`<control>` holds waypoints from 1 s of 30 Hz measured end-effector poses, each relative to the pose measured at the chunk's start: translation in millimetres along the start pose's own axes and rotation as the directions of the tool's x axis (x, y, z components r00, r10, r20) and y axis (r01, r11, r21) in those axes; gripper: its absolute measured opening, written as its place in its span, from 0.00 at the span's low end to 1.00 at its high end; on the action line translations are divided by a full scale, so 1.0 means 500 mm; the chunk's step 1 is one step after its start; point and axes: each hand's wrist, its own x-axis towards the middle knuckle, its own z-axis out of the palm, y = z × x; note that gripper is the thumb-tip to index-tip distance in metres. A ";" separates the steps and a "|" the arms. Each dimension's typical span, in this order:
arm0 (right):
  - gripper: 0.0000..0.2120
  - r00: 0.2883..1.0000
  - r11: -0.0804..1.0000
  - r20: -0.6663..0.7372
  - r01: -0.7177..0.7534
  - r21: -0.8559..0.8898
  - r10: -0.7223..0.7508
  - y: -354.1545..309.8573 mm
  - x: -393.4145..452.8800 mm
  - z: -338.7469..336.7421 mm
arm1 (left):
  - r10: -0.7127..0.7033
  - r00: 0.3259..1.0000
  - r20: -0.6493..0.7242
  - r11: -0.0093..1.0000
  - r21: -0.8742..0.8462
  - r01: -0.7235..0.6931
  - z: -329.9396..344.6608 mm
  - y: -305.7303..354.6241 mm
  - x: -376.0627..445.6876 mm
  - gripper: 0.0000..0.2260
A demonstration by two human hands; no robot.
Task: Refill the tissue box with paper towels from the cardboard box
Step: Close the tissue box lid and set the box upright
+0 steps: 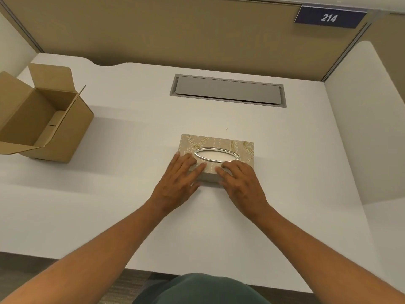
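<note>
A beige patterned tissue box (223, 142) with a silver-rimmed oval opening lies flat at the middle of the white desk (131, 205); pale paper shows inside the oval. My left hand (177, 183) rests with spread fingers on the lid's near left corner. My right hand (241, 183) rests with spread fingers on the lid's near right part. Both hands press flat on the lid and neither wraps around it. A brown cardboard box (57, 137) stands at the far left with its flaps up. Its visible inside shows only bare cardboard.
A grey rectangular cable hatch (228, 91) is set into the desk behind the tissue box. Tan partition walls close the back and sides, with a blue "214" sign (328, 17) at the top right. The desk's near edge runs just in front of my body.
</note>
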 end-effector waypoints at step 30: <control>0.18 0.371 0.100 0.333 -0.784 0.613 0.867 0.096 0.095 -0.010 | -0.752 0.518 0.409 0.186 -0.622 0.761 0.012 -0.068 0.138 0.18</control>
